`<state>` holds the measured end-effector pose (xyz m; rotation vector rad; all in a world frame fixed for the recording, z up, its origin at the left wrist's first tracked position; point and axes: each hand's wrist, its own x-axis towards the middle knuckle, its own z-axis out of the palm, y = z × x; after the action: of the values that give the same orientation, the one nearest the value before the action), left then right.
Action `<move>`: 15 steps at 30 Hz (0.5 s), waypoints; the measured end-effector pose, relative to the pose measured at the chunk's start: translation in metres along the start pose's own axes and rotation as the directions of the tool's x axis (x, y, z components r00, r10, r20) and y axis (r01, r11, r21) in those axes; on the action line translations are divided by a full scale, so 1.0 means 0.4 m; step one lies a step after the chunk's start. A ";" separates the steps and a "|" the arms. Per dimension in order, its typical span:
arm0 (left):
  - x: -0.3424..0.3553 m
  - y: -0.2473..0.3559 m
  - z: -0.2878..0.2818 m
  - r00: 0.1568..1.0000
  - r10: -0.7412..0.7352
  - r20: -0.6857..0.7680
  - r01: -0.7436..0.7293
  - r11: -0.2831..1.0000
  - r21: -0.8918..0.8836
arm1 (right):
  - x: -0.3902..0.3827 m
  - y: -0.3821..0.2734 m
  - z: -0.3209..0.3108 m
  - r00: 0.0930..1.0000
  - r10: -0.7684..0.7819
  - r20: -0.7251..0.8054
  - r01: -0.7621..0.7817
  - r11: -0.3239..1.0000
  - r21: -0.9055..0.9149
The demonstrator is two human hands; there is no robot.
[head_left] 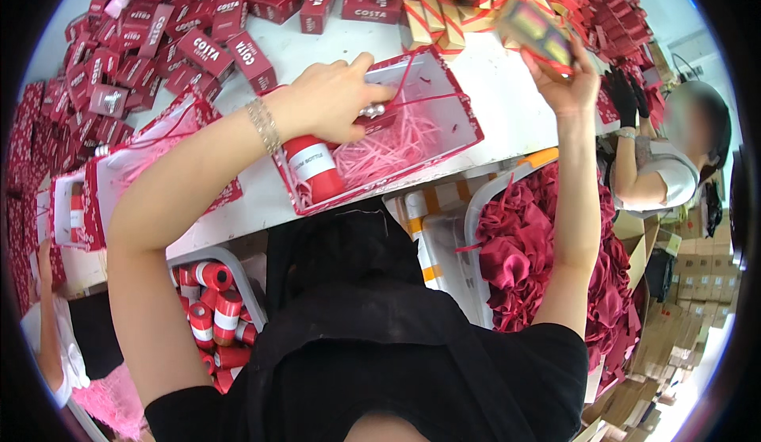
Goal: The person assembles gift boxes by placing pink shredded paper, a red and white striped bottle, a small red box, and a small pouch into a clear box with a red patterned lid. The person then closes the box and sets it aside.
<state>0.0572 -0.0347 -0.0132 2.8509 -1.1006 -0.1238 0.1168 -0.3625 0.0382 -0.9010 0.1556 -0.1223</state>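
My left hand (337, 97) reaches into an open red patterned gift box (464, 137) with a white inside, its fingers closed about a small dark red carton (380, 122) partly hidden beneath them. Pink shredded paper (396, 149) fills the gift box, and a red bottle with a white label (315, 168) lies at its left end. Thin red ribbon handles cross over it. Off to the right, my right hand (567, 85) holds up a small gold box with a dark windowed face (537, 34), blurred by motion.
Dark red cartons (210, 53) heap at the back left, gold ribboned boxes (444, 22) at the back middle. Another gift box (151, 153) stands left. Below the table edge are bins of red bottles (226, 315) and red ribbon bows (523, 244). Co-workers (654, 156) flank both sides.
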 end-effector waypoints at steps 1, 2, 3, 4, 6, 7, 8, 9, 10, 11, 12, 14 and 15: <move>0.008 0.001 -0.006 0.999 -0.026 0.025 0.026 0.999 -0.025 | -0.029 -0.002 0.023 0.999 0.025 -0.027 -0.022 0.994 0.111; 0.010 0.001 -0.008 0.997 -0.052 0.057 0.055 0.997 -0.050 | -0.041 -0.008 0.010 0.994 0.103 0.042 -0.104 0.994 0.038; 0.009 0.000 -0.006 0.998 -0.059 0.034 0.062 0.994 -0.094 | -0.056 0.005 0.003 0.972 0.206 0.117 -0.196 0.976 -0.091; 0.017 -0.012 0.000 0.998 -0.041 -0.047 0.035 0.991 -0.132 | -0.071 0.009 0.003 0.935 0.300 0.188 -0.257 0.940 -0.224; 0.024 -0.045 0.044 0.979 -0.021 -0.205 -0.022 0.979 -0.203 | -0.182 0.075 0.084 0.875 0.398 0.277 -0.323 0.904 -0.279; 0.033 -0.065 0.065 0.916 0.040 -0.400 -0.135 0.967 -0.214 | -0.202 0.103 0.094 0.812 0.471 0.345 -0.406 0.880 -0.246; 0.028 -0.060 0.036 0.941 -0.110 -0.320 -0.013 0.934 -0.358 | -0.220 0.134 0.104 0.736 0.533 0.417 -0.489 0.845 -0.218; 0.027 -0.080 0.053 0.886 -0.040 -0.461 -0.188 0.879 -0.439 | -0.242 0.159 0.121 0.728 0.558 0.398 -0.450 0.827 -0.336; 0.032 -0.100 0.041 0.962 -0.161 -0.221 -0.093 0.566 -0.819 | -0.259 0.181 0.143 0.720 0.580 0.381 -0.401 0.796 -0.454; 0.039 -0.120 0.031 0.963 -0.266 0.037 0.072 0.124 -0.990 | -0.268 0.201 0.154 0.681 0.635 0.365 -0.405 0.742 -0.534; 0.060 -0.148 0.059 0.940 -0.329 -0.086 0.058 0.403 -0.913 | -0.269 0.223 0.152 0.711 0.620 0.331 -0.376 0.733 -0.566; 0.057 -0.125 0.051 0.915 -0.353 -0.198 0.092 0.659 -0.747 | -0.265 0.236 0.149 0.723 0.615 0.315 -0.304 0.693 -0.653; 0.064 -0.127 0.058 0.914 -0.343 -0.218 0.065 0.652 -0.756 | -0.264 0.237 0.147 0.737 0.596 0.318 -0.227 0.662 -0.714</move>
<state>0.1075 -0.0154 -0.0428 2.1144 -0.4678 -0.0578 0.0278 -0.2410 0.0083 -1.5282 -0.1298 0.6888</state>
